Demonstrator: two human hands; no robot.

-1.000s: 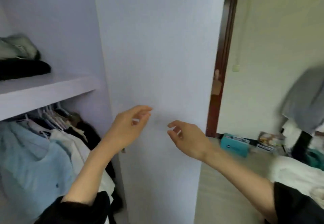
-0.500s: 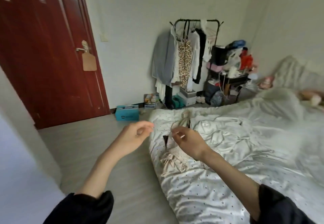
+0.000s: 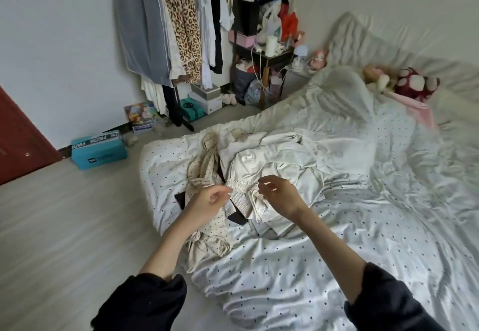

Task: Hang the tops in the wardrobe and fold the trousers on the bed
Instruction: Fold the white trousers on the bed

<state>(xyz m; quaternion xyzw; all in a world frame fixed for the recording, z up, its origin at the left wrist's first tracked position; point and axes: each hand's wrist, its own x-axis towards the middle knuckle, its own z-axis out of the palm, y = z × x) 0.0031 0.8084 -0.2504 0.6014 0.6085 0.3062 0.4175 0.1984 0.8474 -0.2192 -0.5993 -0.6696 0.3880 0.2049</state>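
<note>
Pale trousers (image 3: 272, 172) lie waistband toward me, legs running away up the bed (image 3: 363, 227). Both hands, left (image 3: 207, 201) and right (image 3: 280, 198), loose, now over them instead of the wardrobe.

White walls (image 3: 64, 32) and a pale grey floor (image 3: 64, 222) are seen in soft daylight. A dark red door (image 3: 18, 144) is cut off at the left edge. A garment rack (image 3: 178, 32) is placed against the far wall, with a cluttered dark side table (image 3: 274, 57) beside it and a teal box (image 3: 99, 150) on the floor near the door.
</note>
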